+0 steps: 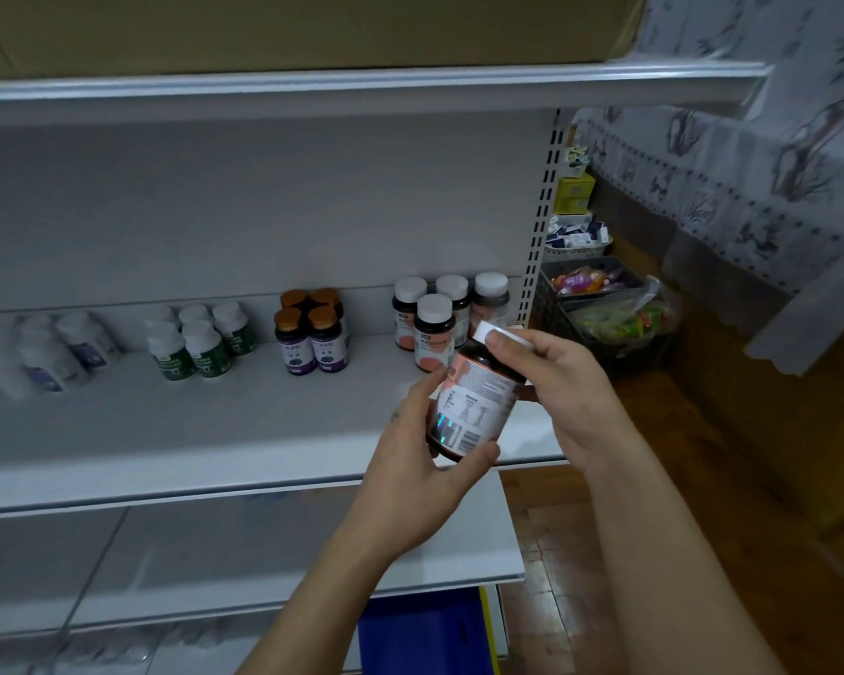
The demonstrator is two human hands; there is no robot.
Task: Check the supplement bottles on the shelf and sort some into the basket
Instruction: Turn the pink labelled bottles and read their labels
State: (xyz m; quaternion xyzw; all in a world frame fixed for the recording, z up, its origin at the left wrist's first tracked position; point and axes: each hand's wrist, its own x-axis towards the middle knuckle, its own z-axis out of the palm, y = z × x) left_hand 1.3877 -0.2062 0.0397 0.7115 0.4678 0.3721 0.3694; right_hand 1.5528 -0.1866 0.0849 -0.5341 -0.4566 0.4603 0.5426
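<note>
Bottle (473, 404) tilts, cap up-right, gripped by left hand (425, 475) and right hand (561, 392).

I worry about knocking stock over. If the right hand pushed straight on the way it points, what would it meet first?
Probably the front white-capped bottle on the shelf, just beyond the held bottle whose cap the right hand pinches; depth is unclear.

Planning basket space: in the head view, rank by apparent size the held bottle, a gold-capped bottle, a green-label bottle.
1. Held bottle, largest, but nearest the camera, so unsure.
2. Gold-capped bottle and green-label bottle look alike; not ranked.
</note>
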